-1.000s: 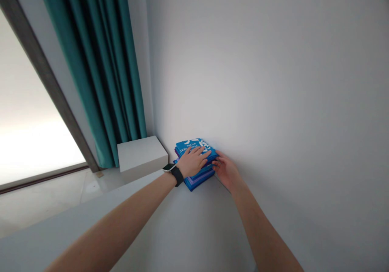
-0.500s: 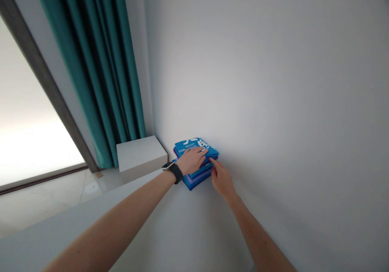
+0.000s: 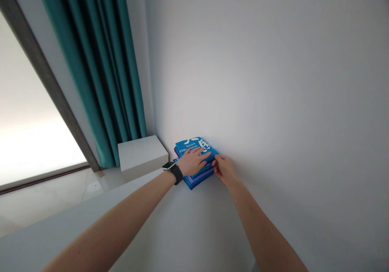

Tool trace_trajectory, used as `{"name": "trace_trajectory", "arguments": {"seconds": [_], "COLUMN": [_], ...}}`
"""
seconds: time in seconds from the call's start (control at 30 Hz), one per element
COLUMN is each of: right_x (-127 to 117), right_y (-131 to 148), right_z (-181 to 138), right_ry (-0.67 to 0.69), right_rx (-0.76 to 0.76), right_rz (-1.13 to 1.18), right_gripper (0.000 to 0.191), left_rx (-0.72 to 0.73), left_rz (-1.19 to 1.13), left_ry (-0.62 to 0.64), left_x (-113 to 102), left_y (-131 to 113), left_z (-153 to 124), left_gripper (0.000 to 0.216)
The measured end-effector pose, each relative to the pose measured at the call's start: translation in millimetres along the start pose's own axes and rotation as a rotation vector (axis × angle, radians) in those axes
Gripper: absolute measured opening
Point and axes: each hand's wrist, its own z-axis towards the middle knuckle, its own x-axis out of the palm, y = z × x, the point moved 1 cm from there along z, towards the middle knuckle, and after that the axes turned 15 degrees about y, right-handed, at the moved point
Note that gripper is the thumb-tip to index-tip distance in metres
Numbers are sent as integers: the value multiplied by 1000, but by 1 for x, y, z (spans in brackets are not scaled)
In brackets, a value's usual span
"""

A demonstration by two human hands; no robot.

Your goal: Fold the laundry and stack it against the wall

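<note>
A stack of folded blue and purple cloths (image 3: 198, 179) lies on a white surface against the wall. Its top piece, a folded blue cloth (image 3: 186, 144), carries white print with the word "DALIAN" and a white emblem, partly covered. My left hand (image 3: 192, 161) rests on this cloth, palm down with fingers stretched out, a dark watch (image 3: 173, 171) at its wrist. At the right corner of the same cloth, my right hand (image 3: 225, 169) has thumb and forefinger closed on the edge, its other fingers curled beside the stack.
Left of the stack stands a white box-like block (image 3: 142, 152). Behind it hang green curtains (image 3: 103, 81) beside a bright window or glass door (image 3: 30, 114). A plain white wall (image 3: 258, 81) rises directly behind the stack and along the right.
My right hand has moved slightly right and up, from the side of the stack to the top cloth's right corner. My left hand stays flat on top.
</note>
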Motion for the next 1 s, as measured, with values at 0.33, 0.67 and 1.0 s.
{"name": "trace_trajectory", "arguments": {"seconds": [0.33,0.67,1.0], "right_x": [4,8,9], "right_y": [-3,-5,1], "right_z": [-4,-8,7], "right_ry": [-66,-125,-187], "right_rx": [-40,-59,-2], "right_rz": [-91,-19,-11], "right_gripper": [20,23,23], "left_rx": [-23,-10,-10], "left_rz": [25,23,92], "left_ry": [21,13,-13], "left_x": [-5,-7,-7], "left_y": [-4,-5,-7], "left_z": [-2,-3,-5], "left_gripper": [46,46,45]}}
